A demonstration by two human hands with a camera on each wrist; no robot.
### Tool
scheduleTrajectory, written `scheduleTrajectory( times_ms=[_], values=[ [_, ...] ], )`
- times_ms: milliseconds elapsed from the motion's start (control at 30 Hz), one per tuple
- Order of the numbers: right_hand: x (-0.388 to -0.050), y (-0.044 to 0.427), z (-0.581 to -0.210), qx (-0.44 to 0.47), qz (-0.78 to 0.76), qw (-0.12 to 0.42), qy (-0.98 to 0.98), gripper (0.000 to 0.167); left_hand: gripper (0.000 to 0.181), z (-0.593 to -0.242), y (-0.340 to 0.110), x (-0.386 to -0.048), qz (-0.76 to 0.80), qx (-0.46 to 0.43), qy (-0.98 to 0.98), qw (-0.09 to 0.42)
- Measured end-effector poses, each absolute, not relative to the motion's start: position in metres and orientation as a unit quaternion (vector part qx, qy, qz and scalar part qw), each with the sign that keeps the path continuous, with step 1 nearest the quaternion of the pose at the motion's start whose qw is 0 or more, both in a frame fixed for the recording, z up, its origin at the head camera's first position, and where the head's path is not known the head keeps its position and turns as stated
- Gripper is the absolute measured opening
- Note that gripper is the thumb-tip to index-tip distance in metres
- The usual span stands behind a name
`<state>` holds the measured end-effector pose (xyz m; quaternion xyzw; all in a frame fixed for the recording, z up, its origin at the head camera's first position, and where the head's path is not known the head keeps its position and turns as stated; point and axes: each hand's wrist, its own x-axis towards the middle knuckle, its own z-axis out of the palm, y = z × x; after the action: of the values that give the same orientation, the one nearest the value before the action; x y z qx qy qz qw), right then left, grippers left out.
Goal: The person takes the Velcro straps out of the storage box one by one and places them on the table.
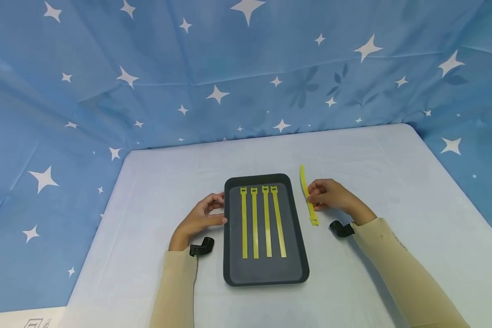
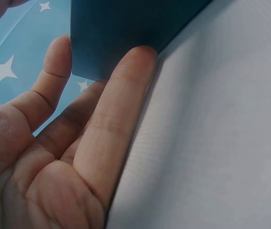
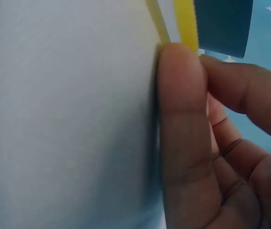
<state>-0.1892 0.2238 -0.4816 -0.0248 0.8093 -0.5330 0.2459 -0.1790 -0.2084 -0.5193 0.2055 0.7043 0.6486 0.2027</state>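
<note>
In the head view, a dark grey tray [image 1: 266, 274] lies lengthwise in front of me. Several yellow cable ties [image 1: 255, 228] with slotted heads lie side by side in it, heads at the far end. My left hand [image 1: 201, 218] touches the tray's left side with thumb and fingertips. The left wrist view shows those fingers [image 2: 111, 119] extended against the tray's outer wall. Right of the tray, my right hand [image 1: 332, 196] pinches another yellow cable tie [image 1: 303, 180] near its middle, its slotted head towards me. In the right wrist view this cable tie [image 3: 186, 21] runs past the fingertips.
A white cloth [image 1: 168, 173] covers the table under the tray. Behind it hangs a blue curtain [image 1: 246, 105] with white stars. Each wrist wears a small black camera, such as the left wrist camera [image 1: 202, 246]. Some printed white material [image 1: 33, 319] shows at the lower left corner.
</note>
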Motion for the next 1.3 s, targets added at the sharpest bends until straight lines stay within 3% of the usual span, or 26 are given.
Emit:
scheduleTrajectory(
  times_ms=[467, 833, 1300],
  values=[
    [-0.189, 0.218, -0.473, -0.013, -0.44, 0.21, 0.873, 0.028, 0.05, -0.512, -0.207, -0.18, 0.653, 0.183, 0.705, 0.208],
    [-0.19, 0.236, -0.468, -0.035, -0.524, 0.217, 0.823, 0.034, 0.048, -0.512, -0.207, -0.18, 0.656, 0.195, 0.698, 0.212],
    [-0.192, 0.237, -0.465, -0.115, -0.586, 0.14, 0.79, 0.035, 0.047, -0.515, -0.206, -0.178, 0.652, 0.183, 0.704, 0.213]
  ],
)
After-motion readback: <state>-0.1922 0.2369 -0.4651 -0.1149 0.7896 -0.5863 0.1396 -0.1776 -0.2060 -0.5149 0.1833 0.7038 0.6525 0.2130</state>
